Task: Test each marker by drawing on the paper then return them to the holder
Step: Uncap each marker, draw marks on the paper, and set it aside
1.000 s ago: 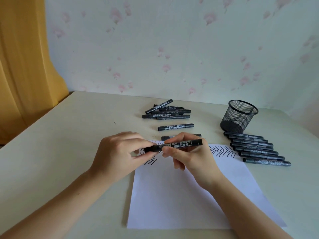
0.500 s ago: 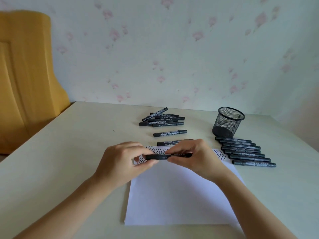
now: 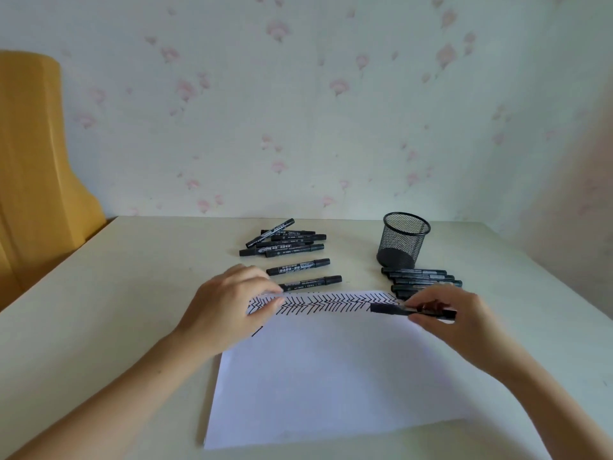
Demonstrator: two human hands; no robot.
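My right hand [image 3: 464,320] pinches a black marker [image 3: 391,309] that lies level just above the right end of the white paper [image 3: 331,376]. The hand partly covers a neat row of markers [image 3: 421,279] beside the paper. My left hand [image 3: 225,307] rests with its fingertips on the paper's top left corner and holds nothing. A band of black chevron marks [image 3: 325,303] runs along the paper's top edge. The black mesh holder [image 3: 403,239] stands upright behind the row, with no marker showing in it.
A loose pile of markers [image 3: 285,240] lies at the back centre, with two single markers [image 3: 298,266] between it and the paper. The cream table [image 3: 116,310] meets a papered wall behind. An orange chair back [image 3: 33,180] stands at the left.
Both hands held the marker together over the paper's top edge. Now my left hand has let go and rests on the paper, and my right hand has carried the marker right, towards the row.
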